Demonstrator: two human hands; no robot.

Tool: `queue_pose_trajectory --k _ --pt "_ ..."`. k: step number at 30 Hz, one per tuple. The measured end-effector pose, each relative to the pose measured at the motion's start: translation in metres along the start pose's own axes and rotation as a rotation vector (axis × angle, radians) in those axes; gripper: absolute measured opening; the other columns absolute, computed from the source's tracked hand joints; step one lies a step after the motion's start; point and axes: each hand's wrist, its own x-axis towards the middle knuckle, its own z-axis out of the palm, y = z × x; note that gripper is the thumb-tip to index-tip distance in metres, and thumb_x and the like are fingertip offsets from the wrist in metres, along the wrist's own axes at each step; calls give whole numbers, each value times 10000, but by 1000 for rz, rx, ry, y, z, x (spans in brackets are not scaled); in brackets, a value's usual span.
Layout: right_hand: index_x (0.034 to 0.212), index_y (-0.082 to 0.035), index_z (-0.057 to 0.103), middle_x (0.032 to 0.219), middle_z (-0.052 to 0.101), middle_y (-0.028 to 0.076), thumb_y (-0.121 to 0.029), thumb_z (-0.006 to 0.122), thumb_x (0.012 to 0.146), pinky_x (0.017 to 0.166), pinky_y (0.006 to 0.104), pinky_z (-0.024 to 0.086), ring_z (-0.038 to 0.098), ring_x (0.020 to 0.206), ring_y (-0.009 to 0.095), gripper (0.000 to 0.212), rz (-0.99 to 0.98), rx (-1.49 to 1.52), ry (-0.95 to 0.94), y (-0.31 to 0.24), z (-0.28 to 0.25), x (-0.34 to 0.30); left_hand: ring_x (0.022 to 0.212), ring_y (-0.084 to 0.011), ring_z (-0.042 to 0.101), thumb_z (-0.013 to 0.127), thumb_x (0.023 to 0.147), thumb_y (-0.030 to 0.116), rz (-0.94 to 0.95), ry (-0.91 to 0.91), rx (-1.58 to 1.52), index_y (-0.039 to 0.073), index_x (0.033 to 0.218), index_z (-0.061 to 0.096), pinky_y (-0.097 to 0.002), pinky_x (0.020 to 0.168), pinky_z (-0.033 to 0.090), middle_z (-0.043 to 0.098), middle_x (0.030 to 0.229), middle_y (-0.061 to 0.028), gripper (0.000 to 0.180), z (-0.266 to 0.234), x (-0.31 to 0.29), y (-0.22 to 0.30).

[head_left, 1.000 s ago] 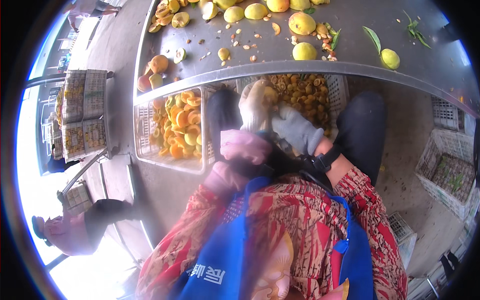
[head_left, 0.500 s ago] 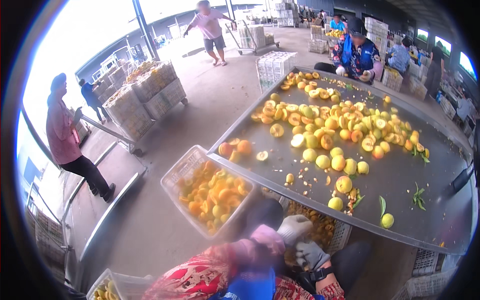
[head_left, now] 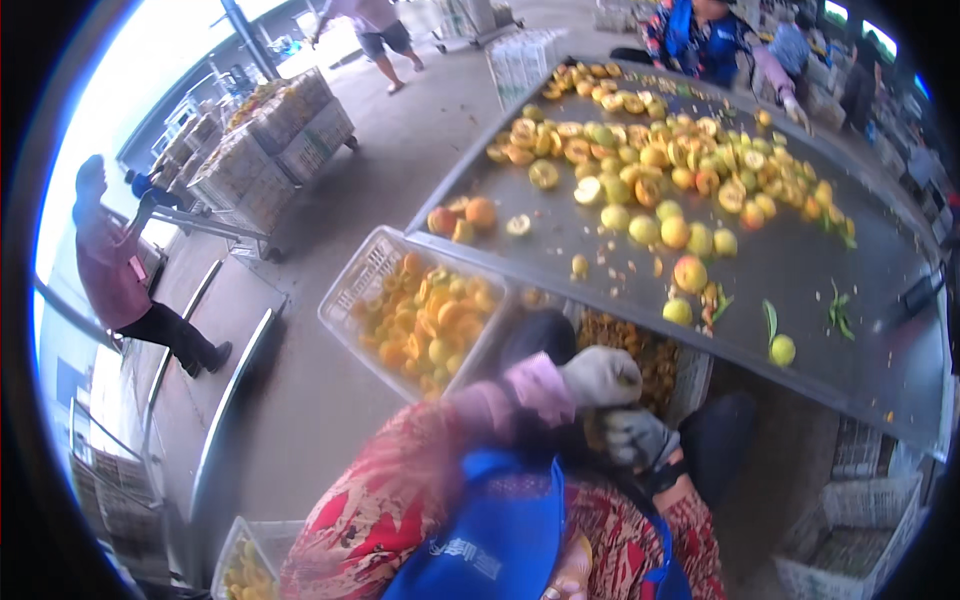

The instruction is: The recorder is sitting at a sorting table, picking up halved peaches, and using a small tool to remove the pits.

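My left hand (head_left: pixel 600 377), in a pale work glove with a pink cuff, is closed, fingers curled toward the other hand. Just below it my right hand (head_left: pixel 638 440), in a grey-white glove with a dark wrist strap, is curled closed too. Whatever sits between the fingers is hidden. Both hands are close together beside a crate of brown fruit stones (head_left: pixel 655 375), partly under the table edge. To the left stands a white plastic crate (head_left: pixel 350 275) full of orange-yellow halved stone fruit (head_left: pixel 425 320).
A sloping metal table (head_left: pixel 560 240) carries whole and halved stone fruit (head_left: pixel 650 170), loose stones and leaves. Across it a co-worker (head_left: pixel 715 45) reaches over the edge. A person (head_left: pixel 115 250) stands left by a cart of stacked crates (head_left: pixel 255 155). Another crate (head_left: pixel 850 540) stands lower right.
My view has tilted down, so the table and crates sit higher. Both hands remain close together and closed. The co-worker's arm has stretched out along the far table edge.
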Motion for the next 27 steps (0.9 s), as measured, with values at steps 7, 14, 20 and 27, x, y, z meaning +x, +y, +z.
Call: queue_pose_trajectory --k 7,14,20,27 --pt "803 -164 508 596 359 -81 -146 488 954 386 207 227 320 448 28 153 51 -159 391 -2 44 -2 785 -251 669 699 783 210 355 12 330 116 860 744 -321 730 536 679 838 -102 129 4 -6 0" --pt "788 -166 498 540 321 -97 -197 516 976 333 207 166 241 363 24 191 -4 43 211 -9 54 -8 736 -129 615 668 866 207 -518 -86 -672 21 1031 676 -271 620 485 670 877 -79 248 1 2 10" --pt "828 -120 553 505 304 -95 -228 526 987 322 218 153 233 328 39 194 -317 129 -60 0 42 -6 789 -144 629 654 889 205 -275 227 -880 6 1048 663 -284 634 506 669 911 -81 255 5 10 21" --pt "1092 -43 588 810 658 161 -351 543 939 623 383 520 647 666 275 347 98 -1415 867 8 21 18 939 -295 680 674 830 403 -531 632 843 92 1111 692 -386 849 515 701 1024 -139 419 -120 -23 -30"
